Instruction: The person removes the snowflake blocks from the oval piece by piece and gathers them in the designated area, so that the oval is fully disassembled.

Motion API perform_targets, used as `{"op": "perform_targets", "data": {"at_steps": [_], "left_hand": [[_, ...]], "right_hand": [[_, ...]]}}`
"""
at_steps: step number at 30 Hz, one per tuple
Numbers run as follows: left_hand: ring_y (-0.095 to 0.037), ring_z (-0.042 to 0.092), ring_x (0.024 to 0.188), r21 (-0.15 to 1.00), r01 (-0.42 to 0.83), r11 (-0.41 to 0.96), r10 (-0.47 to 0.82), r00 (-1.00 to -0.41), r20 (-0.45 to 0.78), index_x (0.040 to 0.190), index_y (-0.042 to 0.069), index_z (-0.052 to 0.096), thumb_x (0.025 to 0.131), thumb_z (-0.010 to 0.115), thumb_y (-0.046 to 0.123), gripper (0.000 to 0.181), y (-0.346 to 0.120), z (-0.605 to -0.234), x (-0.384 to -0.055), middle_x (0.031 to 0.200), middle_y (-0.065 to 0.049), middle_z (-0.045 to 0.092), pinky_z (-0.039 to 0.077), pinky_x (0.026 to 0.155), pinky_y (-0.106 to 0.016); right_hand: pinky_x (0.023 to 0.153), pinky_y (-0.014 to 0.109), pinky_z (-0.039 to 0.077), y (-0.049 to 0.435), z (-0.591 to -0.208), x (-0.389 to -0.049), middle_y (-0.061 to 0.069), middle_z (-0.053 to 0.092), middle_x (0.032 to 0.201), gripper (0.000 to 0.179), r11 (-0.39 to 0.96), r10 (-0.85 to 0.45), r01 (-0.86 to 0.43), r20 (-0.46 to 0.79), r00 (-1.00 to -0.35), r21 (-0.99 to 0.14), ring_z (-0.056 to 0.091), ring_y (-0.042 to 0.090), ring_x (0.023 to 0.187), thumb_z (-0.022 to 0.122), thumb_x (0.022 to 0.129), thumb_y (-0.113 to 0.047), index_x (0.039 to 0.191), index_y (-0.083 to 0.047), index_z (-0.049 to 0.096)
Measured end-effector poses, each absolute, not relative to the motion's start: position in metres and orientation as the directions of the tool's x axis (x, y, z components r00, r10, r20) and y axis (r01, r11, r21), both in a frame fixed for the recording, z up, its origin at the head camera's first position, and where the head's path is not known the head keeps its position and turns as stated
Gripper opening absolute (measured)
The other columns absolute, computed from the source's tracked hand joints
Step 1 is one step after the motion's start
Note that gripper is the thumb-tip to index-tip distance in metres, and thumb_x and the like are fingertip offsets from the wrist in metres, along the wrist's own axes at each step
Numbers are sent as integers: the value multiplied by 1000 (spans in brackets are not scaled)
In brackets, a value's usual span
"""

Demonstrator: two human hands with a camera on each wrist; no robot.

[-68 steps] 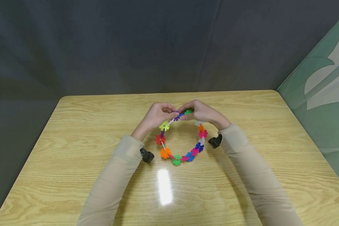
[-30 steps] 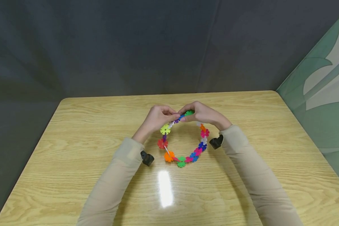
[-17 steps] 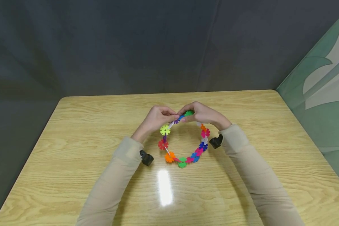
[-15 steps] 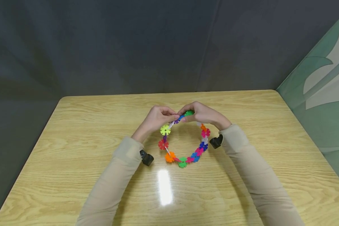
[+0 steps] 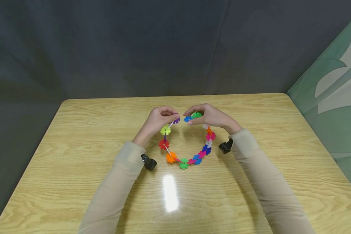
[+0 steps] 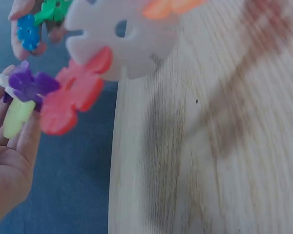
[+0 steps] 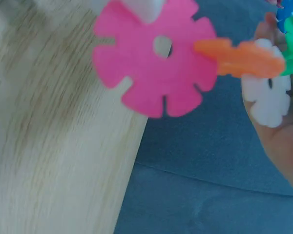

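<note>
A chain of notched plastic snowflake discs (image 5: pixel 184 163) in many colours curves into a ring in the head view, with a gap at its far side. My left hand (image 5: pixel 157 119) pinches the purple disc (image 5: pixel 176 120) at one end between thumb and fingers. Across the gap, my right hand (image 5: pixel 210 116) holds the other end by the blue disc (image 5: pixel 188 119) and the green disc (image 5: pixel 196 115). The two end discs stand apart. A large pink disc (image 7: pixel 151 58) and an orange one (image 7: pixel 246 59) fill the near part of the right wrist view.
Beneath the hands lies a wood-grain table (image 5: pixel 90 156). A dark curtain (image 5: pixel 134 48) hangs behind its far edge, and a green-and-white patterned panel (image 5: pixel 339 94) stands at the right. Each wrist carries a small black camera (image 5: pixel 149 162).
The purple and blue end discs, together at the fingertips before, have come apart. My left hand has shifted left with its end, my right hand slightly right; the chain's left side followed leftward.
</note>
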State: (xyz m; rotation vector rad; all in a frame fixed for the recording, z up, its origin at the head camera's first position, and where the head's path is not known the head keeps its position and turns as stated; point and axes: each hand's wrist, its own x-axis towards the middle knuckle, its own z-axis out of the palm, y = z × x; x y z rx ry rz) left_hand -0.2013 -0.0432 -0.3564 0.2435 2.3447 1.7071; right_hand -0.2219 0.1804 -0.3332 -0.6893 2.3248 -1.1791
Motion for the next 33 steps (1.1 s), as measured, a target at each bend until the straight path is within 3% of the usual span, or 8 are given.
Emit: {"op": "perform_targets", "data": {"at_steps": [4,9,16,19,26,33], "left_hand": [[-14,62,86,955,2,297,243,-967,-73,110,4,67,91,65,22,26,-46,-360,-203,107,-15,69,51,71,-20],[-18,64,95,952,-12,305,218,-973,-82,118,1,64,93,63,18,30,-49,-363,-204,114,-17,68,51,76,-18],[-24,63,102,945,-20,327,227,-969,-99,117,2,65,94,60,14,26,-50,-364,-204,119,-15,66,53,80,-21],[-27,63,104,942,-8,336,227,-970,-89,116,2,65,94,60,13,25,-49,-364,-204,119,-16,66,53,82,-24],[-25,60,114,950,15,312,201,-978,-50,120,4,64,95,59,22,31,-48,-357,-202,123,-13,65,49,102,-36],[-25,60,114,957,59,283,258,-966,-17,124,6,61,94,62,28,38,-42,-350,-198,125,-11,63,50,101,-38]], "right_hand": [[96,38,47,185,-335,-224,13,59,130,37,504,-582,-196,-163,-797,-841,51,29,120,67,90,-18,123,-3,61],[89,30,49,189,-332,-224,13,58,131,36,452,-620,-206,-139,-772,-868,53,24,116,63,91,-12,125,-3,58],[80,28,50,189,-331,-224,10,59,122,28,458,-586,-166,-155,-795,-873,56,15,89,62,89,-8,116,-2,61],[81,32,51,186,-331,-224,8,60,117,31,452,-556,-145,-151,-817,-880,55,15,87,63,89,-9,118,1,59],[87,35,51,179,-330,-222,8,62,113,29,441,-483,-104,-138,-865,-892,57,21,97,65,88,-11,116,-2,61],[89,36,51,172,-329,-221,1,64,105,26,429,-448,-67,-147,-882,-901,60,21,95,65,88,-11,113,-2,63]]}}
